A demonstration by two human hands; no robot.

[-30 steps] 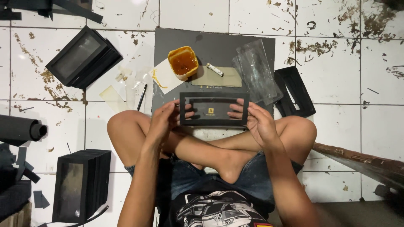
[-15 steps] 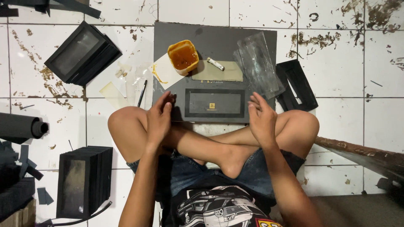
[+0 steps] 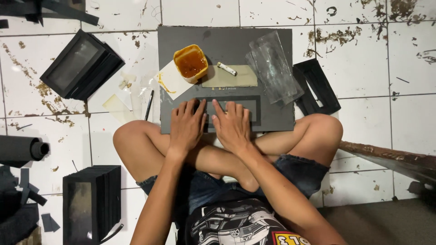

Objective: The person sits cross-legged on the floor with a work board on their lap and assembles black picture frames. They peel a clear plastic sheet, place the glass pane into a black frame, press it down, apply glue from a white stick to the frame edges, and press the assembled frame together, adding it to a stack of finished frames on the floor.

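Getting pressed flat under both hands' spread, released fingers (image 3: 200,109): dark frame (image 3: 254,111), beside yellow glue tub (image 3: 190,62) holding amber glue.

Glue cup (image 3: 190,63), plastic sleeves (image 3: 274,68), stacked black frames (image 3: 91,203), foam roll (image 3: 20,149)

Under your hands lies a dark grey rectangular frame (image 3: 254,110) — flat, face down against the grey board (image 3: 227,41), its long sides running parallel to the board's near edge. It sits in the near half of the board, roughly centred between the left and right edges, just short of the near edge. Its border is a shade darker than the board, and the inner panel shows as a lighter grey strip. Much of its left and middle is covered — only the right end and top border show clearly.
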